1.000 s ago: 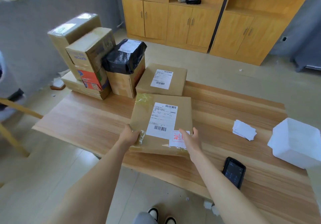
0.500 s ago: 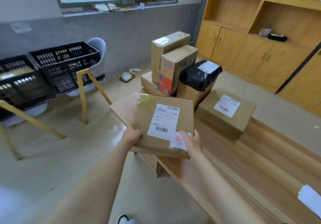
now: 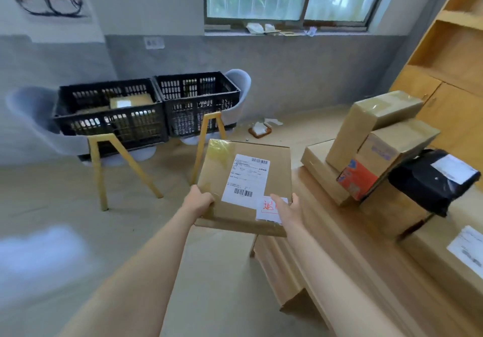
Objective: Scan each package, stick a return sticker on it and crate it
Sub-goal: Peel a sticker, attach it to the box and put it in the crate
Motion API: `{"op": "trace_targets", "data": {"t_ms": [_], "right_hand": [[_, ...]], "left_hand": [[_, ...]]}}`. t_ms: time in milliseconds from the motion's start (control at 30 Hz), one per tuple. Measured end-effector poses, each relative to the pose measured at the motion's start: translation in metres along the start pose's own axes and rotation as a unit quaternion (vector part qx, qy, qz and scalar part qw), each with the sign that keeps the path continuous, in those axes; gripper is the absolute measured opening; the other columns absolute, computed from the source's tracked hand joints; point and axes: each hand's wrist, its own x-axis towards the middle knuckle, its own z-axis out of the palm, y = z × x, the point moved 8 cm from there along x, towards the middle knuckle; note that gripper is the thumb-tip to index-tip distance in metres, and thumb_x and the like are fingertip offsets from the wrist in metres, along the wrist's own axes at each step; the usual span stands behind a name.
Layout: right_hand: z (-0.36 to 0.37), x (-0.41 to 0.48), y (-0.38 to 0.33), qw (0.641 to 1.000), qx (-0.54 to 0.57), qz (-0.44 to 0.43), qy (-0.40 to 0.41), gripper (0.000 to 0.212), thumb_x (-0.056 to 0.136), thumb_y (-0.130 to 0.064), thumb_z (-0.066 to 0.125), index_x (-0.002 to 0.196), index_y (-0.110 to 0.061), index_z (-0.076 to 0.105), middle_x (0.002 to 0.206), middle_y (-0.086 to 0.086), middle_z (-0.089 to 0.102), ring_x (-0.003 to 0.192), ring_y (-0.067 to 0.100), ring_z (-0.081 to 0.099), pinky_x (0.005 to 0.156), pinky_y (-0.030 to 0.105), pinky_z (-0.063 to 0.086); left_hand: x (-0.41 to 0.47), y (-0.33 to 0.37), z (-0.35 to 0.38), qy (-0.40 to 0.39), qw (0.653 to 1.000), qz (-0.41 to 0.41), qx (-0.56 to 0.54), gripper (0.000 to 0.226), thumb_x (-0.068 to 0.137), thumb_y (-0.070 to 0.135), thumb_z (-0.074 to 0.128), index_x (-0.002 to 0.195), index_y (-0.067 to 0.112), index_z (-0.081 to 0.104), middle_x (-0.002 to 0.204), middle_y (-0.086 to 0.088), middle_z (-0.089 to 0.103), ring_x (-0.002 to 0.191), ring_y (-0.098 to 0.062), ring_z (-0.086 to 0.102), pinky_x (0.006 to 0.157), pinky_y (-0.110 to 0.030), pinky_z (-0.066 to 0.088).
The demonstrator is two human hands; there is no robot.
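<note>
You hold the cardboard package (image 3: 243, 187) flat in the air, shipping label (image 3: 245, 178) up, the red-printed return sticker (image 3: 268, 210) partly under your right thumb. Your left hand (image 3: 199, 202) and right hand (image 3: 287, 207) grip its near corners, fingers clamped on the package. Beyond your fingers, two black crates (image 3: 109, 113) sit on chairs. To their right, the bench (image 3: 339, 245) carries stacked parcels (image 3: 376, 117).

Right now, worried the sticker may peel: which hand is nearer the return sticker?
Right. The right hand has its thumb on the sticker; the left hand holds the opposite near corner of the box.
</note>
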Motion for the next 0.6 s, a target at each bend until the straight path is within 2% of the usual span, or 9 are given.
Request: {"op": "trace_targets", "data": {"t_ms": [100,133,233,367,433,533,600], "right_hand": [[0.05,0.011,-0.02,0.999,-0.016,-0.002,-0.041,0.084,0.087,-0.034,0.064,0.151,-0.014,0.015,0.113,0.005,0.06,0.097,0.02,0.058,0.1,0.039,0.044],[0.065,0.015,-0.026,0.998,-0.023,-0.003,-0.052,0.083,0.087,-0.035,0.064,0.151,-0.014,0.015,0.113,0.006,0.06,0.096,0.021,0.059,0.099,0.04,0.045],[0.106,0.024,-0.042,0.996,-0.036,-0.008,-0.079,0.085,0.085,-0.036,0.065,0.151,-0.015,0.016,0.126,0.009,0.057,0.102,0.023,0.061,0.094,0.04,0.049],[0.157,0.041,-0.057,0.991,-0.078,-0.017,-0.111,0.096,0.072,-0.052,0.064,0.15,-0.019,0.019,0.137,0.007,0.05,0.117,0.025,0.056,0.098,0.046,0.047],[0.184,0.055,-0.064,0.987,-0.097,-0.02,-0.129,0.092,0.075,-0.053,0.064,0.15,-0.02,0.02,0.138,0.005,0.049,0.119,0.024,0.053,0.1,0.045,0.045],[0.226,0.077,-0.078,0.982,-0.102,-0.02,-0.158,0.09,0.074,-0.053,0.065,0.148,-0.02,0.025,0.134,0.005,0.053,0.112,0.022,0.057,0.096,0.042,0.048],[0.254,0.095,-0.092,0.978,-0.106,-0.03,-0.177,0.082,0.082,-0.044,0.064,0.149,-0.018,0.023,0.13,0.006,0.056,0.102,0.018,0.059,0.086,0.033,0.047]], "left_hand": [[0.022,-0.007,-0.038,0.025,0.999,-0.015,-0.02,0.044,0.084,0.011,0.052,0.126,0.006,0.038,0.124,-0.014,0.051,0.114,-0.032,0.05,0.096,-0.04,0.045],[0.03,-0.01,-0.05,0.034,0.999,-0.018,-0.026,0.044,0.085,0.011,0.052,0.126,0.006,0.038,0.124,-0.013,0.05,0.114,-0.032,0.049,0.096,-0.04,0.044],[0.052,-0.019,-0.08,0.059,0.997,-0.035,-0.039,0.046,0.087,0.012,0.053,0.13,0.007,0.037,0.128,-0.013,0.048,0.117,-0.032,0.047,0.093,-0.036,0.042],[0.081,-0.03,-0.114,0.097,0.993,-0.054,-0.049,0.047,0.089,0.012,0.052,0.132,0.006,0.037,0.13,-0.013,0.046,0.118,-0.03,0.045,0.087,-0.032,0.038],[0.096,-0.034,-0.13,0.113,0.99,-0.065,-0.054,0.047,0.089,0.013,0.053,0.133,0.005,0.037,0.131,-0.013,0.046,0.117,-0.03,0.045,0.086,-0.031,0.037],[0.122,-0.036,-0.156,0.14,0.985,-0.081,-0.061,0.046,0.089,0.013,0.052,0.132,0.006,0.037,0.13,-0.012,0.045,0.112,-0.029,0.044,0.085,-0.032,0.037],[0.142,-0.033,-0.172,0.155,0.981,-0.093,-0.067,0.045,0.089,0.013,0.052,0.131,0.006,0.037,0.128,-0.012,0.045,0.111,-0.029,0.045,0.087,-0.034,0.039]]}}
